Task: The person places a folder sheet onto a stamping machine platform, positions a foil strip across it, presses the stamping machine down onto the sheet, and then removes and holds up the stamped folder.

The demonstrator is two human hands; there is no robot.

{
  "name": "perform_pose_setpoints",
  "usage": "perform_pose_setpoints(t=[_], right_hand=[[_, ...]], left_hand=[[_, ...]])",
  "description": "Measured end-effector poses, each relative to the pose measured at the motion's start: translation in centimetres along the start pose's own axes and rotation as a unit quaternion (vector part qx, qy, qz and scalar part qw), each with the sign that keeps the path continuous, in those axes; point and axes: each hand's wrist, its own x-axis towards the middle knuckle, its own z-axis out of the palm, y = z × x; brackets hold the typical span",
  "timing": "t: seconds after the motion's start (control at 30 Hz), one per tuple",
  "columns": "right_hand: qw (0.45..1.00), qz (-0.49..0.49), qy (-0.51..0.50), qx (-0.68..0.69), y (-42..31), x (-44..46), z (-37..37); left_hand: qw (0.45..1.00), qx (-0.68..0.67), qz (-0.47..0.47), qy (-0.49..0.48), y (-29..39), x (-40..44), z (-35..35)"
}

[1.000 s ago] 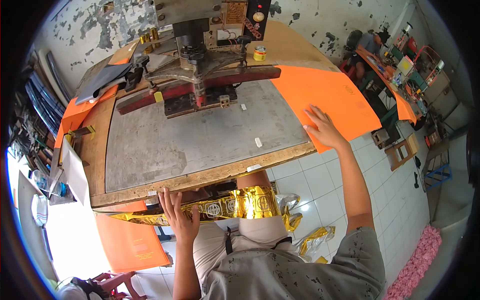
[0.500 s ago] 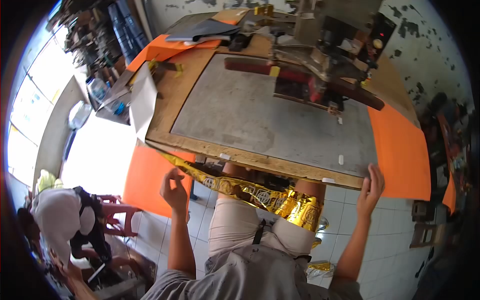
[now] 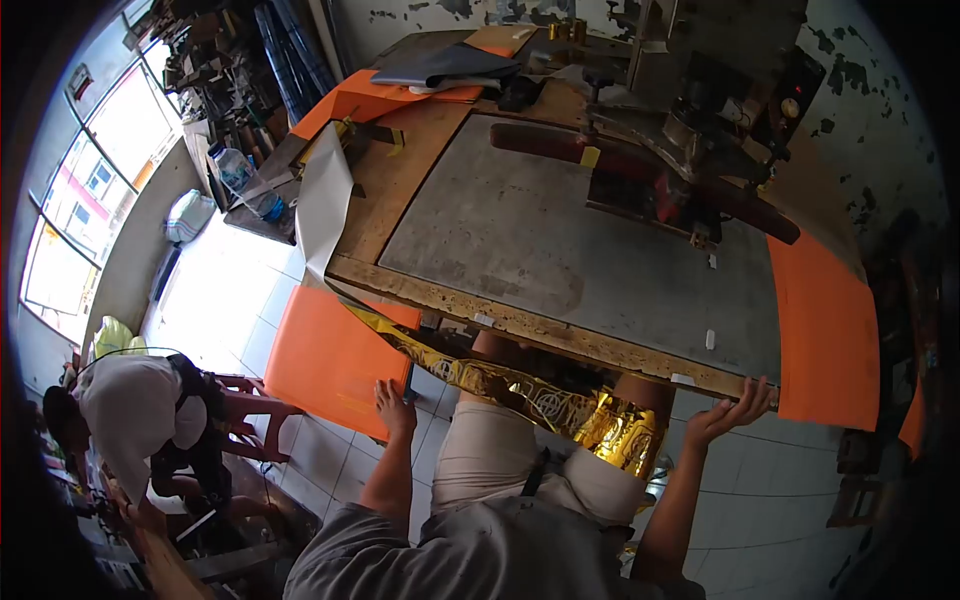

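Hand (L) [image 3: 396, 411] spread, on orange sheet [image 3: 335, 360], R hand [image 3: 735, 412] loosely bent, at tbl edge [image 3: 550, 328]

Daylight on the left, gloom on the right

Daylight enters through the window [image 3: 105, 165] at the far left, its panes washed out, and glares off the floor tiles [image 3: 205, 290] below. The orange sheet [image 3: 335, 360] at lower left catches this light brightly. Shadow darkens the machine [image 3: 690, 135] at upper right, hiding detail. Gold foil [image 3: 622, 432] at lower centre glints. Black vignetting rounds the corners; the wide lens bows the worktop [image 3: 385, 205].
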Motion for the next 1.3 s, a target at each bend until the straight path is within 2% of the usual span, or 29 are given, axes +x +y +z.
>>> perform_pose_setpoints(t=[0.1,0.3,0.4,0.53,0.7,0.8,0.83,1.03,1.13,1.2,1.23,1.3], right_hand=[[0.999,0.0,-0.031,-0.013,0.3,-0.2,-0.7],[1.0,0.0,0.004,-0.003,0.3,-0.2,0.4],[1.0,0.004,0.025,0.003,0.5,-0.6,1.0],[0.999,-0.013,0.045,0.003,0.6,-0.3,1.4],[1.0,-0.011,0.017,-0.021,1.0,-0.7,0.9],[1.0,-0.014,0.008,-0.022,1.3,-0.8,0.8],[1.0,-0.015,0.01,-0.021,1.3,-0.9,0.7],[0.999,-0.023,0.022,-0.019,1.0,-0.7,0.9],[0.999,-0.026,0.017,-0.024,1.0,-0.5,0.7],[0.999,-0.02,0.011,-0.026,0.9,-0.6,0.6],[0.999,-0.019,0.006,-0.031,0.8,-0.5,0.5],[0.999,-0.019,0.006,-0.04,0.8,-0.6,0.6]], left_hand=[[0.999,-0.044,-0.013,-0.004,0.1,1.3,-0.9],[0.994,0.02,0.014,0.108,0.4,0.6,1.3],[0.995,-0.04,-0.009,0.093,0.3,0.9,1.1],[0.994,-0.043,-0.01,0.095,0.9,0.1,0.1],[0.996,-0.047,-0.029,0.07,1.0,0.5,0.0],[0.996,0.013,-0.004,0.09,0.8,0.8,1.0],[0.995,-0.03,-0.019,0.097,0.9,0.4,1.3],[0.993,-0.053,-0.01,0.107,1.0,0.2,0.3],[0.936,-0.291,-0.162,0.111,0.5,4.3,-2.3],[0.872,-0.333,-0.09,0.348,0.9,9.3,-9.2],[0.835,-0.337,-0.036,0.433,1.8,12.2,-14.7],[0.781,-0.3,0.059,0.545,2.9,18.6,-25.6]])
